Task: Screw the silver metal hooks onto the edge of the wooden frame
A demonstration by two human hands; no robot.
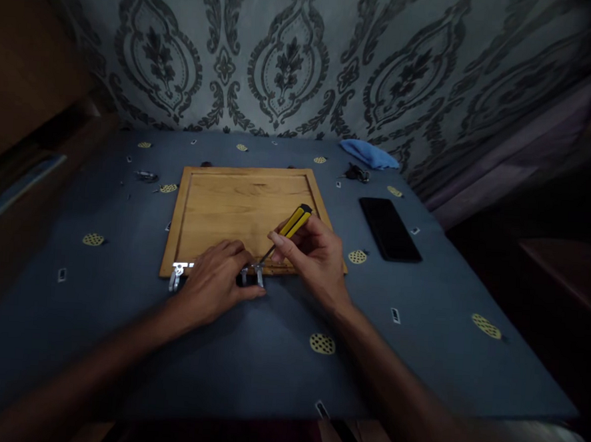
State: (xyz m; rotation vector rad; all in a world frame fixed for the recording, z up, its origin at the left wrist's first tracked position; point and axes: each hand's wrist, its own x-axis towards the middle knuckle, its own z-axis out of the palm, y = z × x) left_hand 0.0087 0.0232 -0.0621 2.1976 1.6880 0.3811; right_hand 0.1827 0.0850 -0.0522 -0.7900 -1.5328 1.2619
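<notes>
A framed wooden board (241,204) lies flat on the cloth-covered table. Along its near edge runs a silver metal handle (176,277), with dark parts showing between its brackets. My left hand (216,279) is closed over the middle of this handle, its thumb along the near side, and covers much of it. In my right hand (318,259) is a yellow and black screwdriver (296,222), held tilted between thumb and fingers. The screwdriver's tip meets the handle's right bracket (259,273), close to my left fingertips; whether a screw sits there is too small to tell.
Right of the board lies a black phone (390,229). Behind it are a bunch of keys (357,173) and a folded blue cloth (369,154). Small metal pieces (146,176) lie at the left. A patterned wall (288,60) borders the table's (276,373) far side; wooden furniture (29,65) stands left.
</notes>
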